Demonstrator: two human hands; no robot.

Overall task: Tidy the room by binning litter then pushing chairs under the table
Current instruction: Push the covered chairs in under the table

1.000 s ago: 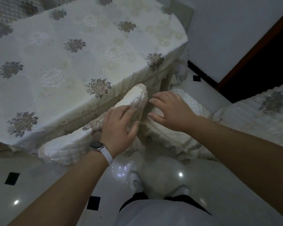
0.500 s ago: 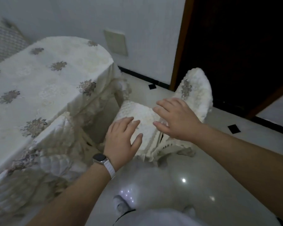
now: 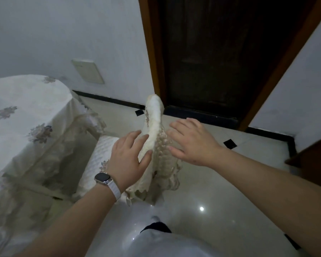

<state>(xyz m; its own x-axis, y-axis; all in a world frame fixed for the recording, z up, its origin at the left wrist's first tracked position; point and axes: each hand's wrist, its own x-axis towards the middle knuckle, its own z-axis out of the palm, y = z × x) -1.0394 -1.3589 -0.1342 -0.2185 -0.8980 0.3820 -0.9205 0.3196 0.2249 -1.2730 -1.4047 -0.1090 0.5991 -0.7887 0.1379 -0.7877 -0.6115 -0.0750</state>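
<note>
A chair in a cream quilted cover (image 3: 154, 125) stands on the tiled floor just right of the table (image 3: 26, 115), which is draped in a white flowered cloth. Its seat (image 3: 98, 160) points toward the table, and I see its backrest edge-on. My left hand (image 3: 128, 158), with a white watch on the wrist, hovers spread at the backrest's left side, thumb near the fabric. My right hand (image 3: 191, 141) is spread at the right side, fingers apart. Neither hand holds anything.
A dark wooden door (image 3: 220, 58) in a brown frame stands straight ahead behind the chair. A white wall with a pale panel (image 3: 87, 71) lies behind the table. Brown furniture (image 3: 315, 156) juts in at the right. Glossy floor reaches down to my feet.
My view has swung right, from the chair tucked at the table to the second chair by the door. Both hands left the first chair and now flank this chair's backrest.
</note>
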